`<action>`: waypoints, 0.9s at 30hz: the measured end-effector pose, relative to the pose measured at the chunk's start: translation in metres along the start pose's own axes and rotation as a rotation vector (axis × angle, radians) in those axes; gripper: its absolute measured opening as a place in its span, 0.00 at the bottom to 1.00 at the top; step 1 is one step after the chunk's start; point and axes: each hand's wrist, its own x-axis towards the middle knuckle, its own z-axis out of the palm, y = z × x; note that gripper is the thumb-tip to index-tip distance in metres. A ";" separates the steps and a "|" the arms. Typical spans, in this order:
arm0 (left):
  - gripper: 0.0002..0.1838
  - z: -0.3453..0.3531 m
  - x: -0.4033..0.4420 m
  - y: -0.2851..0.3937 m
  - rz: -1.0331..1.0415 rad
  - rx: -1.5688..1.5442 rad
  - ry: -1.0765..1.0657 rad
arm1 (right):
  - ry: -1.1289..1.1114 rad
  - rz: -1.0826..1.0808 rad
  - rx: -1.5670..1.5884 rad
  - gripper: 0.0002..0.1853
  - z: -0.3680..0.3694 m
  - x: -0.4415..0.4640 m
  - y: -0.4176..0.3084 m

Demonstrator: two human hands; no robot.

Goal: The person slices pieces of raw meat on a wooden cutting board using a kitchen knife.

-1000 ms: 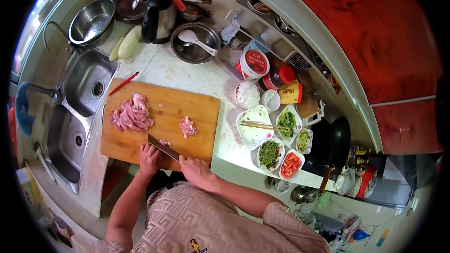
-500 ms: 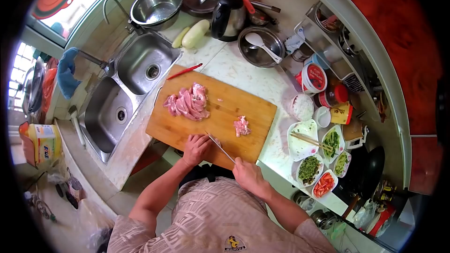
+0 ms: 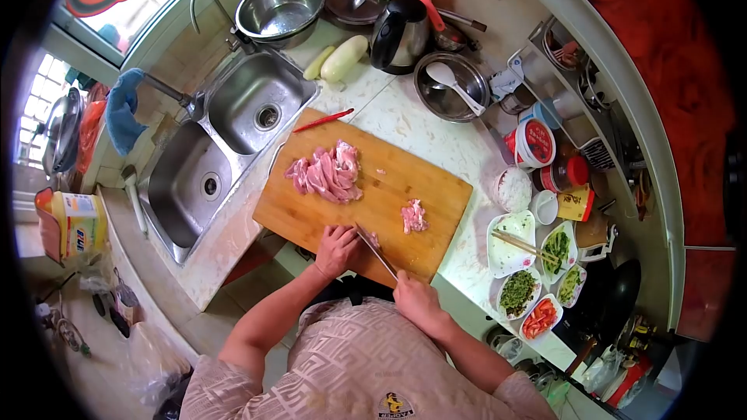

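Note:
A wooden cutting board lies on the counter near my body. My right hand is wrapped round the handle of a knife, whose blade points up and left over the board's near edge. Beside the blade tip, my left hand rests with its fingers bent together; whether they pin a bit of meat is hidden. A small piece of meat shows right by the blade. Sliced pink meat is heaped on the board's left part, and a smaller pile of cut meat sits to the right.
A red pen-like object lies at the board's far edge. The double sink is at left. A kettle and a steel bowl stand behind. Dishes of chopped vegetables and chopsticks are at right.
The view has swung, so the board and counter appear farther right and more tilted. The knife blade has changed its angle between frames; both hands remain at the board's near edge.

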 end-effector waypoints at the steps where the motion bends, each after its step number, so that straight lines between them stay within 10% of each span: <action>1: 0.17 -0.002 0.001 0.001 -0.007 -0.013 0.003 | 0.028 -0.017 0.006 0.08 0.002 0.004 -0.001; 27: 0.17 -0.001 -0.001 -0.001 -0.018 -0.076 0.032 | -0.058 0.001 -0.023 0.09 -0.015 0.020 -0.010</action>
